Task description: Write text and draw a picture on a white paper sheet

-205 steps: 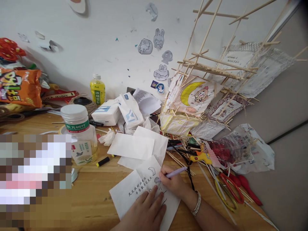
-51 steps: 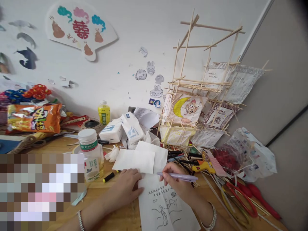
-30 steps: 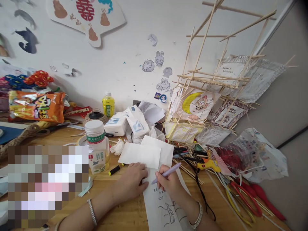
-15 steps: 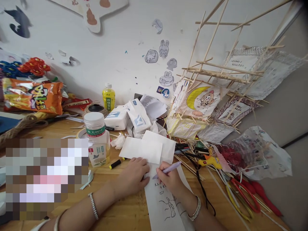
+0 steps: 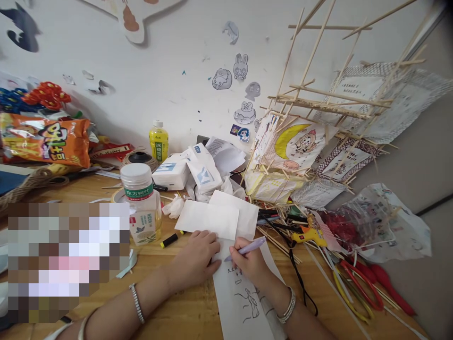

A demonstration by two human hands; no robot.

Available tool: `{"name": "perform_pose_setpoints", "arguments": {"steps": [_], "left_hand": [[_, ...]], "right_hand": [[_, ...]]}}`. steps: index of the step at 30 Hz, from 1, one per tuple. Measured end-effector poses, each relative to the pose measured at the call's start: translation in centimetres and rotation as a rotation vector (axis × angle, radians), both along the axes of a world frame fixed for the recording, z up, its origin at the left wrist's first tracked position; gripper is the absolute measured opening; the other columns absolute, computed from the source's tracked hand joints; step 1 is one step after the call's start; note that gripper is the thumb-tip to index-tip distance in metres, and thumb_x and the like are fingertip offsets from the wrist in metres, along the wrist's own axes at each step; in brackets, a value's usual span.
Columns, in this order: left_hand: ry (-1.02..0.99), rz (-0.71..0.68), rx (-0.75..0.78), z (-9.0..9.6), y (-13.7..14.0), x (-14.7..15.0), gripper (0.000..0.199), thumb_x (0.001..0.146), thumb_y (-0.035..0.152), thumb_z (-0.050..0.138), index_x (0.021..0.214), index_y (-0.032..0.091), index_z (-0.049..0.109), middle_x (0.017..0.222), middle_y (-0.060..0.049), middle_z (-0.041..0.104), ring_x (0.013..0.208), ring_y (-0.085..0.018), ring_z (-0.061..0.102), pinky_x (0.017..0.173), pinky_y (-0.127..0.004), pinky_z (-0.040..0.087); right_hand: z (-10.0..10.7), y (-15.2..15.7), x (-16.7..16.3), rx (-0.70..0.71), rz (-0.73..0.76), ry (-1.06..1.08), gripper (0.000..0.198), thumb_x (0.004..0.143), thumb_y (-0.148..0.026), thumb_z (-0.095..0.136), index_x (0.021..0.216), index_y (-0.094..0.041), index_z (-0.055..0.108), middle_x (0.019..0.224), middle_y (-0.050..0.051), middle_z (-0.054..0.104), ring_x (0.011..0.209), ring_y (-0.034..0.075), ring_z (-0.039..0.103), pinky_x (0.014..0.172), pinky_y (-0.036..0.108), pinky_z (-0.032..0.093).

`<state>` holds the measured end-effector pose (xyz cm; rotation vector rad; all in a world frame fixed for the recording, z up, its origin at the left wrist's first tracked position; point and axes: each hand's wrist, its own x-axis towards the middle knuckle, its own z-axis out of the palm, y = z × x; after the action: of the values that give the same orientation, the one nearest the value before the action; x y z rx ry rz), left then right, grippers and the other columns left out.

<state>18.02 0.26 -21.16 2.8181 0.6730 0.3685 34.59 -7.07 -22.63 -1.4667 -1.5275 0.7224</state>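
Note:
My right hand (image 5: 249,259) grips a light purple pen (image 5: 255,244), its tip down on a long white paper strip (image 5: 228,307). The strip bears black handwritten characters and line drawings, partly hidden under that hand. My left hand (image 5: 200,252) lies on the strip's left edge, fingers slightly bent and resting on the paper and table; no object shows in it. Just beyond both hands are two blank white paper pieces (image 5: 207,218), one overlapping the other. A black marker with a yellow band (image 5: 170,241) lies left of my left hand.
A lidded plastic jar (image 5: 136,184) and a yellow drink bottle (image 5: 158,141) stand at left, near tissue packs (image 5: 203,167). On the right are a stick-framed paper lantern (image 5: 293,141), a yellow glue gun (image 5: 309,236), a black cable (image 5: 293,269) and red-handled scissors (image 5: 361,281).
The view has shifted slightly. My right hand stays at nearly the same spot with the pen on the strip, and my left hand keeps its place.

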Motion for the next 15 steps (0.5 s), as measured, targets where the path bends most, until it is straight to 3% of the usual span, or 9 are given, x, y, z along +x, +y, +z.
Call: {"name": "perform_pose_setpoints", "arguments": {"steps": [15], "left_hand": [[-0.006,-0.001,0.011,-0.09,0.0,-0.01,0.005,0.077,0.024,0.053,0.076,0.019,0.055,0.084,-0.003,0.052,0.083,-0.022,0.048,0.075,-0.036,0.034]], "right_hand": [[-0.18,0.03,0.17,-0.007,0.003,-0.006,0.027,0.082,-0.023,0.046,0.057,-0.021,0.036,0.046,-0.007,0.04,0.044,0.009,0.038,0.044,0.02,0.03]]}}
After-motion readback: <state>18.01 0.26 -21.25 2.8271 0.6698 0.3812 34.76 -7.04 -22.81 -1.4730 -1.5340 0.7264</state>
